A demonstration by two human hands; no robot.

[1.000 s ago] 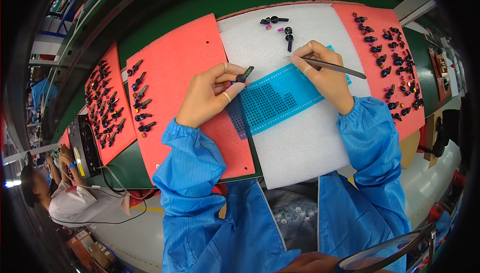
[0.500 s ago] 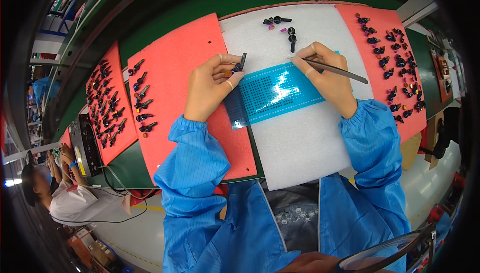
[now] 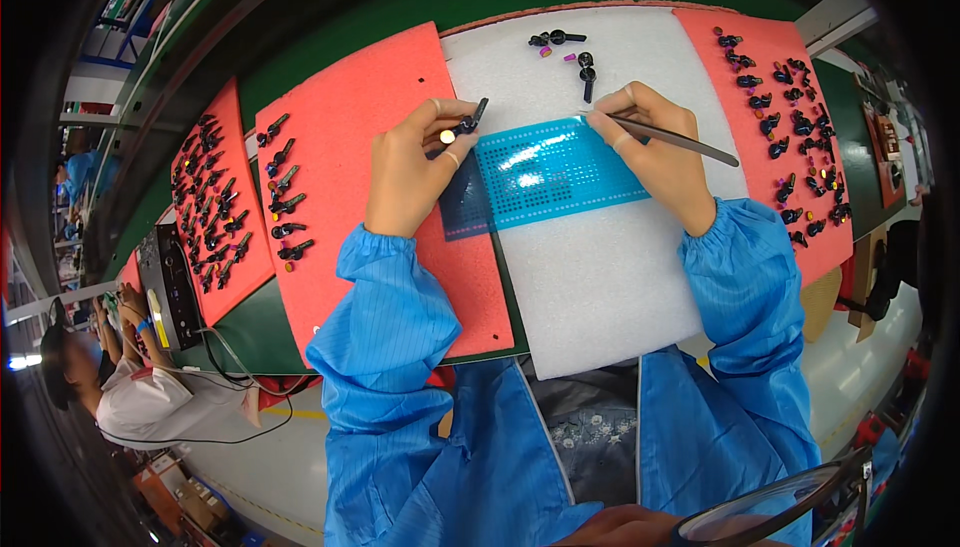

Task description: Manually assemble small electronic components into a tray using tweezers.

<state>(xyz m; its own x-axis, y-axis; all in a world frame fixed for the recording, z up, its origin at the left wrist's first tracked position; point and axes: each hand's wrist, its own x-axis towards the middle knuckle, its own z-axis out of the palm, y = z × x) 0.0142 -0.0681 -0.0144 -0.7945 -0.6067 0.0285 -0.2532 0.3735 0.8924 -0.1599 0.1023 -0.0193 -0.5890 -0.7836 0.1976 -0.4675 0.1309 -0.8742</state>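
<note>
My left hand (image 3: 412,169) is closed around a small black earbud part with a stem (image 3: 474,119), its stem sticking up past the fingertips. A bright round spot shows at the part's lower end. In my right hand (image 3: 662,155) is a pair of dark tweezers (image 3: 692,144), tips pointing left. A translucent blue sheet (image 3: 555,192) with rows of small dark squares spans between both hands. Its left end touches my left fingers, and its right end passes beneath my right hand. Whether the fingers grip the sheet too, I cannot tell.
Beneath lies a white foam mat (image 3: 610,287). Several black earbud parts (image 3: 586,77) and purple bits sit at its far end. Pink foam mats with more rows of parts lie left (image 3: 350,137) and right (image 3: 740,157). A co-worker (image 3: 140,387) is at far left.
The blue sheet has tilted, its lower left corner rising and its glare shifting. My left hand and the earbud part have moved slightly left and turned. The right hand barely moved.
</note>
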